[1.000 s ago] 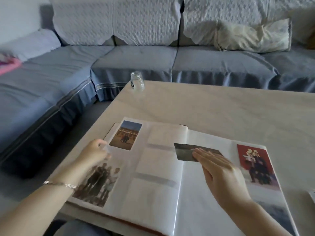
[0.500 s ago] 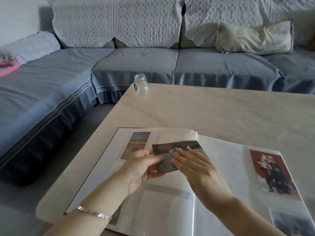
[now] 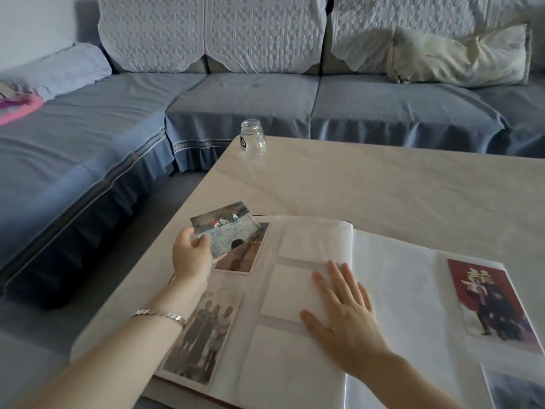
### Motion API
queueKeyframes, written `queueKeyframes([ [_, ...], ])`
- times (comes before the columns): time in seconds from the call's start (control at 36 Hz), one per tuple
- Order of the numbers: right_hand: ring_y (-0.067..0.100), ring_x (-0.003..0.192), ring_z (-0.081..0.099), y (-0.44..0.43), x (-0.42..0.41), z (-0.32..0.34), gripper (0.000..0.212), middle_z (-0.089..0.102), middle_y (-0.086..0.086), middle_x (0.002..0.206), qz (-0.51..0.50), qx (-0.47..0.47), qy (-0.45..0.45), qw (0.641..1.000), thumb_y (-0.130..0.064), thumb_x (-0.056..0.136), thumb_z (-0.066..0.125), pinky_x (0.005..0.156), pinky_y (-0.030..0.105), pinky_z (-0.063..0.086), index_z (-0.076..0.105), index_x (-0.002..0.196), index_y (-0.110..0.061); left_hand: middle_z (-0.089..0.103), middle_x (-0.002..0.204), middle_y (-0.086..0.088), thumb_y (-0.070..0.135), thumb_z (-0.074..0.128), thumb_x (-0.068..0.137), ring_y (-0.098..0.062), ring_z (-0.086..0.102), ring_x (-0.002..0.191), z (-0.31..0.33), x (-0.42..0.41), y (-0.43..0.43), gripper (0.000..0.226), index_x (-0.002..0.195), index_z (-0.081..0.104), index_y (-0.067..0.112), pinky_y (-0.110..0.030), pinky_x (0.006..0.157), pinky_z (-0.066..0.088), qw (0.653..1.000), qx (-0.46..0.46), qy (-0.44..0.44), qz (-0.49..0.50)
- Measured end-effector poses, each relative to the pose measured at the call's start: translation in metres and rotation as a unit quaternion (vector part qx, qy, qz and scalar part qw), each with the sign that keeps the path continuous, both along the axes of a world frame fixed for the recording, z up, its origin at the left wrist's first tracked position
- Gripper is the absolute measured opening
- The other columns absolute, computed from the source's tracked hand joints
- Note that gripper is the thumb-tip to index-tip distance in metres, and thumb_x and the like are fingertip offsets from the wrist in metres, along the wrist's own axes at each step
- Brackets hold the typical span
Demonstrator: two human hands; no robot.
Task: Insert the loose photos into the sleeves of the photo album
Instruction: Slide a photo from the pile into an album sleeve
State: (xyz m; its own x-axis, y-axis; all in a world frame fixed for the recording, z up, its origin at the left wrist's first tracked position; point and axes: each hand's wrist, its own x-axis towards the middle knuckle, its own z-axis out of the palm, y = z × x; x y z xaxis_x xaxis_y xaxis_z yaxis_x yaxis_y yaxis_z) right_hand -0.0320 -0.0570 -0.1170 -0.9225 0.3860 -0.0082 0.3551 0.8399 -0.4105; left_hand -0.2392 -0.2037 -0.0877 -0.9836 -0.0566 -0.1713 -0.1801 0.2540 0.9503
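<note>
The open photo album point(image 3: 392, 278) lies on the pale table. My left hand point(image 3: 191, 255) pinches a loose photo point(image 3: 227, 228) of people on a stone bridge, held above the album's top left corner and partly over a sleeved photo point(image 3: 241, 258). Flat on the left page, fingers spread, rests my right hand point(image 3: 342, 314), over the middle empty sleeve point(image 3: 289, 290). A dark group photo point(image 3: 203, 335) sits in the lower left sleeve. On the right page a red portrait photo point(image 3: 489, 302) is sleeved, with another photo point(image 3: 516, 391) below it.
A small glass jar point(image 3: 252, 138) stands at the table's far left corner. The table point(image 3: 383, 187) stretches beyond the album. A blue sofa point(image 3: 236, 95) wraps the far and left sides, with a cream pillow point(image 3: 460, 57) on it.
My left hand has taken the loose photo alone and carried it left, above the album's corner. My right hand let go of it and now lies flat on the left page.
</note>
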Motion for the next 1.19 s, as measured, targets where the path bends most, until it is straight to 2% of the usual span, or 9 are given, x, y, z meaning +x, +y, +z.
queueKeyframes([
  [0.17,0.0,0.13,-0.032,-0.002,0.0,-0.002,0.096,-0.022,-0.015,0.144,0.002,0.003,0.043,0.999,-0.073,0.066,0.004,0.107,0.023,-0.018,0.017,0.149,-0.027,0.052,0.126,-0.009,0.007,0.052,0.094,-0.026,0.054,0.111,-0.005,0.003,0.002,0.038,0.131,0.046,0.004,-0.036,0.092,0.046,0.989,-0.094,-0.011,-0.114],
  [0.22,0.002,0.132,-0.028,-0.002,-0.001,-0.004,0.094,-0.017,-0.013,0.147,0.002,0.001,0.046,0.999,-0.073,0.068,0.007,0.107,0.023,-0.016,0.021,0.148,-0.026,0.052,0.113,-0.005,0.006,0.05,0.094,-0.019,0.054,0.093,-0.006,0.002,0.001,0.025,0.12,0.051,0.009,-0.028,0.082,0.04,0.976,-0.146,-0.003,-0.159],
  [0.36,0.021,0.136,0.013,-0.002,-0.002,-0.011,0.07,0.033,0.006,0.147,-0.01,0.028,0.05,0.998,-0.061,0.082,0.034,0.105,0.033,0.01,0.055,0.13,-0.015,0.06,0.115,-0.014,0.008,0.051,0.094,-0.026,0.055,0.094,0.0,-0.012,0.002,0.027,0.12,0.053,0.004,-0.035,0.083,0.045,0.948,-0.224,-0.004,-0.224],
  [0.47,0.019,0.138,0.007,-0.002,-0.002,-0.014,0.073,0.024,0.003,0.149,-0.01,0.038,0.07,0.997,-0.063,0.081,0.033,0.107,0.032,0.007,0.052,0.133,-0.015,0.055,0.123,-0.007,0.01,0.054,0.094,-0.025,0.053,0.105,0.006,-0.024,0.012,0.039,0.131,0.048,0.001,-0.034,0.088,0.046,0.941,-0.223,-0.029,-0.252],
  [0.61,0.018,0.138,0.005,-0.003,-0.003,-0.016,0.074,0.022,0.003,0.15,-0.005,0.042,0.08,0.996,-0.063,0.081,0.032,0.108,0.031,0.005,0.05,0.135,-0.015,0.055,0.097,-0.01,0.014,0.057,0.093,-0.017,0.048,0.073,0.01,-0.025,0.036,0.025,0.115,0.058,0.004,-0.022,0.056,0.037,0.926,-0.204,-0.084,-0.307],
  [0.89,0.025,0.134,0.02,-0.004,-0.003,-0.015,0.067,0.045,0.013,0.141,-0.022,0.047,0.06,0.997,-0.059,0.081,0.039,0.104,0.035,0.017,0.058,0.126,-0.014,0.051,0.103,-0.005,0.014,0.054,0.095,-0.015,0.045,0.094,0.015,-0.018,0.072,0.023,0.117,0.057,0.008,-0.026,0.082,0.038,0.897,-0.207,-0.123,-0.37],
  [1.03,0.026,0.131,0.026,-0.004,-0.004,-0.014,0.065,0.049,0.013,0.138,-0.029,0.053,0.06,0.996,-0.059,0.08,0.039,0.101,0.036,0.021,0.061,0.122,-0.015,0.036,0.068,-0.002,0.018,0.054,0.095,-0.014,0.027,0.055,0.015,-0.009,0.075,0.015,0.083,0.049,0.009,-0.019,0.048,0.026,0.903,-0.221,-0.1,-0.355],
  [1.11,0.026,0.131,0.027,-0.004,-0.004,-0.015,0.064,0.049,0.013,0.138,-0.029,0.058,0.062,0.996,-0.059,0.08,0.039,0.102,0.036,0.021,0.061,0.122,-0.016,0.047,0.091,-0.005,0.026,0.054,0.095,-0.019,0.047,0.076,0.01,-0.01,0.075,0.015,0.086,0.054,0.014,-0.027,0.073,0.045,0.92,-0.17,-0.109,-0.337],
  [1.19,0.023,0.136,0.015,-0.004,-0.003,-0.014,0.069,0.038,0.014,0.146,-0.027,0.026,0.063,0.997,-0.061,0.08,0.036,0.113,0.037,0.016,0.056,0.129,-0.016,0.052,0.103,0.004,0.034,0.071,0.082,-0.017,0.052,0.093,0.007,-0.008,0.073,0.031,0.106,0.061,0.016,-0.026,0.082,0.039,0.923,-0.166,-0.083,-0.338],
])
